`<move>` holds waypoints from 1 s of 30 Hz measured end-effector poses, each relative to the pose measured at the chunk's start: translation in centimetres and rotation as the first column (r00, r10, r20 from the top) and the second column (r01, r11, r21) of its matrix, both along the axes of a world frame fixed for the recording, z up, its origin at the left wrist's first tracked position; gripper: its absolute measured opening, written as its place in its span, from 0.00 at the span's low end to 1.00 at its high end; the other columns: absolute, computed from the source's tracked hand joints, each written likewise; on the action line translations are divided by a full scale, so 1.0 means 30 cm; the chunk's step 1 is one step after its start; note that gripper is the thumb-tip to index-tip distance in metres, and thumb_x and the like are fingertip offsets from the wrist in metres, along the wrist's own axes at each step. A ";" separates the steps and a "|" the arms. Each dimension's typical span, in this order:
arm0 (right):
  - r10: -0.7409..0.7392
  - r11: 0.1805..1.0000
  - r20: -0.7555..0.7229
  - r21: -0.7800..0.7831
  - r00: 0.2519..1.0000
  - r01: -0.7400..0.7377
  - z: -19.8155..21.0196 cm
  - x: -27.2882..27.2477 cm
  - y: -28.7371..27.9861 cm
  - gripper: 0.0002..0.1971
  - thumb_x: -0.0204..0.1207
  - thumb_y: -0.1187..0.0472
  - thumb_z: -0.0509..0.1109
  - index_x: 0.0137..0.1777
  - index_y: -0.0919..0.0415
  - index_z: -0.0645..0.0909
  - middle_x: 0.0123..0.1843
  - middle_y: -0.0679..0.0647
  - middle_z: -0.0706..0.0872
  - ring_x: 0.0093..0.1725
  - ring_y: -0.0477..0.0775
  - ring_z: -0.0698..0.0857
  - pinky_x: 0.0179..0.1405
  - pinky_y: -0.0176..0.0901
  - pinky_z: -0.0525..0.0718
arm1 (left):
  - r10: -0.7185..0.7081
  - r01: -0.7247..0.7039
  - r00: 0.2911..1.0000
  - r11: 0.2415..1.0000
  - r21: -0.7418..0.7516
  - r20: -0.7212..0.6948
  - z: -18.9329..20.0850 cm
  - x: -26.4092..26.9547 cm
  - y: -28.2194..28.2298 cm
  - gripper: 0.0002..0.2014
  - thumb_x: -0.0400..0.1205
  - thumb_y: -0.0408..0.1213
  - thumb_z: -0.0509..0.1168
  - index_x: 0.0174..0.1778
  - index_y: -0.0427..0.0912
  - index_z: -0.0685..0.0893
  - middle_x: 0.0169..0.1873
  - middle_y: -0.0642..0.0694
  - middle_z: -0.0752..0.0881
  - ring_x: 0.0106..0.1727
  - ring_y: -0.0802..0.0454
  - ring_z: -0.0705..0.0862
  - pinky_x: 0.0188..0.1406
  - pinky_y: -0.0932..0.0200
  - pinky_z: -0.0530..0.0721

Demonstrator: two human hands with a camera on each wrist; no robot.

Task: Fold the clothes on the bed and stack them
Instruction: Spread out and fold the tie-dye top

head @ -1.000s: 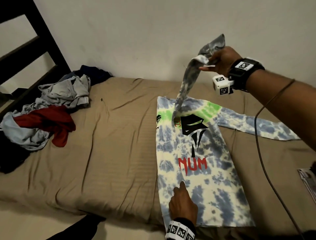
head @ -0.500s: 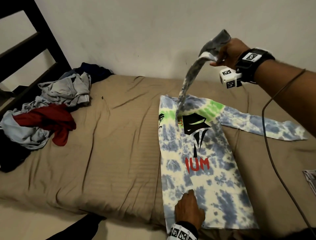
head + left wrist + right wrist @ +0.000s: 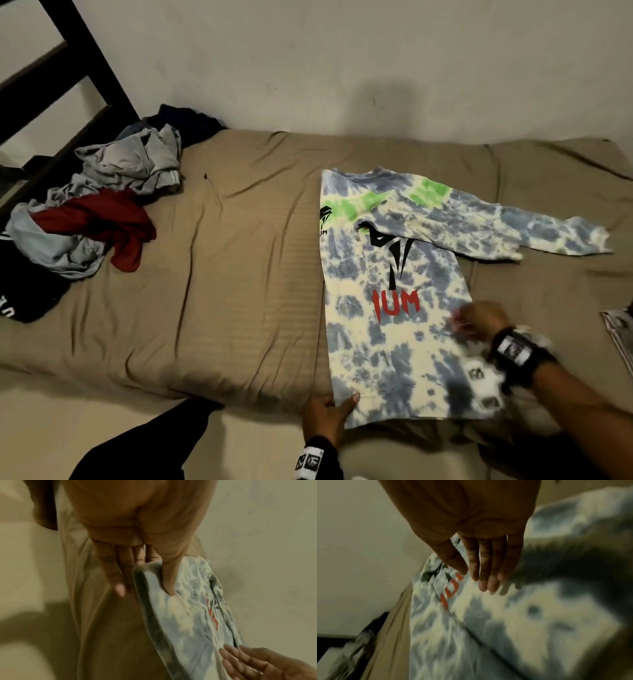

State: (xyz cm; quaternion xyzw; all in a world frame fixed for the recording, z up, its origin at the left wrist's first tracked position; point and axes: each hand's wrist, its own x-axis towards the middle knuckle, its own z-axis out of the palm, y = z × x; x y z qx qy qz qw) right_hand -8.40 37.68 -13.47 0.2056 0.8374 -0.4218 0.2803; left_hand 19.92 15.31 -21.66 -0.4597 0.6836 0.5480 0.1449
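A blue, cream and green tie-dye long-sleeve shirt (image 3: 387,335) lies flat on the tan bed (image 3: 239,274), left side folded in, with one sleeve (image 3: 531,229) stretched out to the right. My left hand (image 3: 325,416) pinches the shirt's near left hem corner. In the left wrist view the thumb lies on top of the cloth (image 3: 185,615) and the fingers (image 3: 118,585) go under its edge. My right hand (image 3: 476,318), blurred, hovers flat over the shirt's right side near the red lettering. Its fingers (image 3: 484,574) are straight and hold nothing.
A heap of unfolded grey, red and dark clothes (image 3: 102,212) sits at the bed's left end beside a dark bed frame (image 3: 85,68). A wall runs behind the bed. Some printed paper (image 3: 620,325) lies at the right edge.
My right hand has let go of the raised sleeve, which now lies on the shirt, and has dropped to the shirt's right side. My left hand slid to the hem corner.
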 end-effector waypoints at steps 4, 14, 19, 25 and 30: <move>0.225 0.973 0.050 -0.056 0.973 -0.222 -0.122 0.395 -0.115 0.11 0.78 0.64 0.75 0.36 0.70 0.85 0.28 0.61 0.86 0.21 0.50 0.80 0.25 0.38 0.73 | 0.222 -0.193 0.974 0.912 0.361 -0.041 0.036 0.025 0.002 0.11 0.69 0.40 0.86 0.31 0.41 0.91 0.33 0.45 0.91 0.31 0.56 0.88 0.30 0.58 0.86; 0.433 0.900 -0.050 0.077 0.900 -0.429 -0.207 0.525 -0.178 0.30 0.77 0.58 0.78 0.18 0.55 0.66 0.16 0.50 0.68 0.20 0.52 0.72 0.28 0.41 0.69 | 0.250 -0.164 0.967 0.749 0.641 -0.045 0.006 0.121 -0.075 0.14 0.80 0.31 0.74 0.61 0.33 0.90 0.56 0.38 0.92 0.51 0.47 0.92 0.45 0.53 0.91; 0.549 0.824 -0.053 0.202 0.834 -0.529 -0.223 0.548 -0.152 0.30 0.78 0.54 0.78 0.25 0.54 0.59 0.23 0.51 0.61 0.23 0.51 0.65 0.28 0.44 0.63 | 0.183 -0.133 0.982 0.823 0.552 -0.037 0.013 0.121 -0.060 0.12 0.81 0.32 0.75 0.59 0.34 0.88 0.39 0.46 0.91 0.38 0.54 0.89 0.44 0.53 0.91; 0.587 0.763 -0.072 0.381 0.806 -0.522 -0.149 0.582 -0.178 0.21 0.78 0.42 0.72 0.32 0.53 0.71 0.29 0.48 0.77 0.31 0.51 0.77 0.30 0.45 0.72 | -0.121 -0.002 0.974 0.838 -0.546 -0.189 0.059 0.045 -0.038 0.09 0.72 0.33 0.74 0.43 0.50 0.84 0.37 0.47 0.89 0.41 0.43 0.88 0.39 0.54 0.84; 0.722 0.682 -0.387 0.535 0.573 -0.499 -0.171 0.535 -0.256 0.08 0.75 0.69 0.69 0.52 0.60 0.83 0.49 0.59 0.84 0.50 0.64 0.83 0.49 0.54 0.82 | -0.690 0.454 0.709 0.602 -0.657 -0.142 0.052 -0.105 0.032 0.53 0.58 0.55 0.87 0.78 0.40 0.75 0.76 0.39 0.80 0.78 0.40 0.77 0.70 0.47 0.84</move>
